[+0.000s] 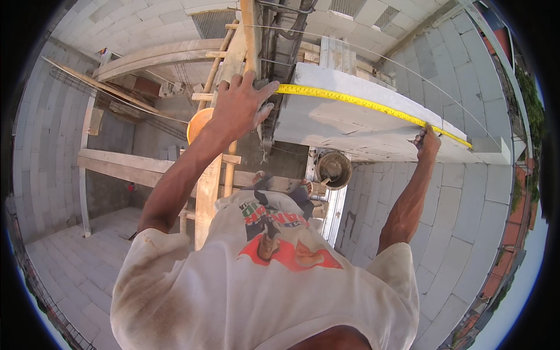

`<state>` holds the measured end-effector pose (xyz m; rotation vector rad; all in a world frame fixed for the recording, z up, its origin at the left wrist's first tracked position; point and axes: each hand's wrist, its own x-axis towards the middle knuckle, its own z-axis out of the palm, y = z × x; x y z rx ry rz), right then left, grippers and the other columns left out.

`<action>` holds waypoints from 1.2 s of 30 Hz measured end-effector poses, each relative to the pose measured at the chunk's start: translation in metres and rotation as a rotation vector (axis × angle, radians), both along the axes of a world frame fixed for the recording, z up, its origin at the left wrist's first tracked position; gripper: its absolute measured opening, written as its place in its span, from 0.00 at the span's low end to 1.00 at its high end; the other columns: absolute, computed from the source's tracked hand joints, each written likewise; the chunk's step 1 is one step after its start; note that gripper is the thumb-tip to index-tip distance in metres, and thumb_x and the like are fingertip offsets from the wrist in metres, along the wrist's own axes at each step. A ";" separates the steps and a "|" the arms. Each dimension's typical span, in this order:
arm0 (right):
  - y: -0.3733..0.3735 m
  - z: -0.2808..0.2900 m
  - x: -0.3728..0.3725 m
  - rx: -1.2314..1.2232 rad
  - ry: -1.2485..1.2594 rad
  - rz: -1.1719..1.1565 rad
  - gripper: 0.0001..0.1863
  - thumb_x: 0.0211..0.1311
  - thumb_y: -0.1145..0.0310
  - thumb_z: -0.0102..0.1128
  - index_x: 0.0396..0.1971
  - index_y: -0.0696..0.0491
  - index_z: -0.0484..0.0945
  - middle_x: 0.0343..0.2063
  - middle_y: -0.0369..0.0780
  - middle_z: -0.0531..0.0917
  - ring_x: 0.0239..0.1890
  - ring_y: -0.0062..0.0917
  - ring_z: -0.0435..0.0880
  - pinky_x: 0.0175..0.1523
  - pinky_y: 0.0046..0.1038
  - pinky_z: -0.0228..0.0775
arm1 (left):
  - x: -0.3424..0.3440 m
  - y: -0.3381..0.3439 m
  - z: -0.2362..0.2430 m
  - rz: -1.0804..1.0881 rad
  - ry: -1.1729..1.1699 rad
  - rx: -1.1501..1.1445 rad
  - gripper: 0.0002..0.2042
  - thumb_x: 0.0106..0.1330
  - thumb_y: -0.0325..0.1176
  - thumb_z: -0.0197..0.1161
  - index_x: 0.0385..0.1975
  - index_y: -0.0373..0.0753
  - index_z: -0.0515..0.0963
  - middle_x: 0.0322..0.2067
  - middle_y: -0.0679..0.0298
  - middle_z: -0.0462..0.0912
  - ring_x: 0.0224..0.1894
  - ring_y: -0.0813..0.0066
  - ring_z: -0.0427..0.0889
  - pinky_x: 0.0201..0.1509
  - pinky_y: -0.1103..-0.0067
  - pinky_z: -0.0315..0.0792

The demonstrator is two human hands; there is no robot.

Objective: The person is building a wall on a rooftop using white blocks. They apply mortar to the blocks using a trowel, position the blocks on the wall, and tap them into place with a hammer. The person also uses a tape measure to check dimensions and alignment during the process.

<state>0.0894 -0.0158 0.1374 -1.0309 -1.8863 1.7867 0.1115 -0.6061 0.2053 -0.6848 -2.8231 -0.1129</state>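
Observation:
A yellow tape measure (356,100) is stretched along the upper edge of a pale block wall (338,122). My left hand (242,108) is at the tape's left end, with a fingertip pressed to it and the other fingers spread over an upright wooden board (252,41). Whether a hook or case lies under that fingertip is hidden. My right hand (429,143) reaches up to the wall's edge, its fingers closed on the tape. Beyond this hand, the blade runs on to the right along the block edge.
Below the wall hangs or stands a dark bucket (334,170). An orange container (200,123) is beside a wooden ladder-like frame (230,157). Steel bars (280,52) rise by the board. A thin string (408,61) crosses above the wall. Planks (125,163) span the left.

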 end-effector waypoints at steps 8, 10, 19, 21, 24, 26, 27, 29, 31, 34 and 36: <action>-0.012 0.004 0.000 0.033 -0.023 -0.035 0.14 0.73 0.61 0.65 0.36 0.57 0.81 0.22 0.35 0.78 0.17 0.20 0.76 0.20 0.24 0.72 | 0.001 0.004 -0.007 0.017 0.038 0.010 0.29 0.67 0.45 0.70 0.69 0.58 0.75 0.53 0.54 0.72 0.53 0.53 0.73 0.53 0.57 0.69; -0.014 0.005 0.002 0.033 -0.011 -0.030 0.14 0.73 0.61 0.65 0.34 0.58 0.81 0.22 0.36 0.78 0.17 0.21 0.76 0.20 0.24 0.71 | 0.001 0.003 -0.006 0.009 0.036 0.010 0.28 0.67 0.46 0.70 0.69 0.58 0.75 0.53 0.54 0.72 0.53 0.53 0.73 0.53 0.57 0.69; -0.014 0.007 0.003 -0.012 0.008 -0.035 0.14 0.73 0.61 0.64 0.36 0.59 0.80 0.22 0.37 0.78 0.17 0.22 0.76 0.20 0.26 0.71 | 0.000 0.002 -0.008 0.007 0.036 -0.014 0.28 0.68 0.47 0.69 0.69 0.58 0.74 0.53 0.54 0.71 0.53 0.54 0.73 0.51 0.58 0.70; -0.014 0.006 0.001 -0.009 0.000 -0.025 0.14 0.74 0.61 0.64 0.36 0.58 0.80 0.22 0.37 0.78 0.17 0.22 0.76 0.20 0.26 0.72 | 0.000 0.001 -0.008 0.006 0.047 -0.008 0.28 0.68 0.47 0.69 0.69 0.58 0.75 0.53 0.54 0.71 0.53 0.55 0.73 0.51 0.58 0.70; -0.008 0.000 0.002 -0.003 -0.003 -0.017 0.14 0.74 0.61 0.64 0.35 0.58 0.80 0.22 0.37 0.78 0.17 0.22 0.76 0.20 0.26 0.72 | 0.001 0.002 -0.007 0.006 0.041 -0.005 0.28 0.67 0.47 0.70 0.68 0.58 0.75 0.53 0.54 0.71 0.53 0.55 0.73 0.51 0.58 0.70; -0.005 0.002 0.003 -0.020 0.014 -0.012 0.14 0.74 0.61 0.64 0.35 0.57 0.80 0.22 0.36 0.78 0.17 0.21 0.76 0.20 0.25 0.72 | 0.000 0.004 -0.007 0.004 0.034 -0.011 0.29 0.67 0.46 0.70 0.69 0.58 0.74 0.53 0.54 0.71 0.53 0.55 0.73 0.51 0.58 0.70; -0.004 0.002 0.004 -0.015 0.013 -0.004 0.14 0.74 0.61 0.64 0.35 0.57 0.80 0.21 0.36 0.78 0.17 0.21 0.76 0.20 0.25 0.72 | 0.001 0.005 -0.008 0.011 0.020 -0.008 0.29 0.67 0.46 0.70 0.69 0.58 0.74 0.53 0.54 0.71 0.53 0.54 0.73 0.51 0.57 0.70; -0.012 0.005 0.002 -0.012 0.019 0.006 0.14 0.74 0.61 0.64 0.35 0.57 0.80 0.21 0.35 0.78 0.18 0.20 0.76 0.20 0.25 0.72 | 0.001 0.005 -0.008 0.021 0.000 -0.008 0.29 0.67 0.46 0.71 0.69 0.58 0.74 0.54 0.54 0.71 0.53 0.54 0.73 0.52 0.57 0.70; -0.020 0.008 0.001 0.017 0.012 -0.013 0.14 0.74 0.61 0.64 0.35 0.58 0.80 0.21 0.35 0.78 0.17 0.20 0.77 0.19 0.25 0.72 | 0.003 0.002 -0.006 0.022 0.001 -0.006 0.30 0.67 0.45 0.71 0.70 0.58 0.74 0.54 0.54 0.71 0.53 0.54 0.73 0.53 0.57 0.70; -0.017 0.007 0.001 0.030 0.008 -0.011 0.14 0.74 0.61 0.64 0.35 0.58 0.80 0.21 0.36 0.78 0.17 0.21 0.78 0.19 0.25 0.73 | 0.001 0.005 -0.004 0.013 -0.012 0.000 0.30 0.67 0.45 0.71 0.70 0.58 0.74 0.54 0.54 0.71 0.53 0.53 0.73 0.54 0.57 0.69; -0.015 0.007 0.004 0.015 0.006 -0.042 0.14 0.74 0.61 0.64 0.35 0.58 0.80 0.21 0.36 0.78 0.17 0.21 0.78 0.20 0.25 0.73 | 0.002 0.005 -0.003 0.010 -0.008 -0.007 0.29 0.67 0.45 0.71 0.70 0.58 0.74 0.54 0.54 0.71 0.53 0.53 0.73 0.54 0.57 0.69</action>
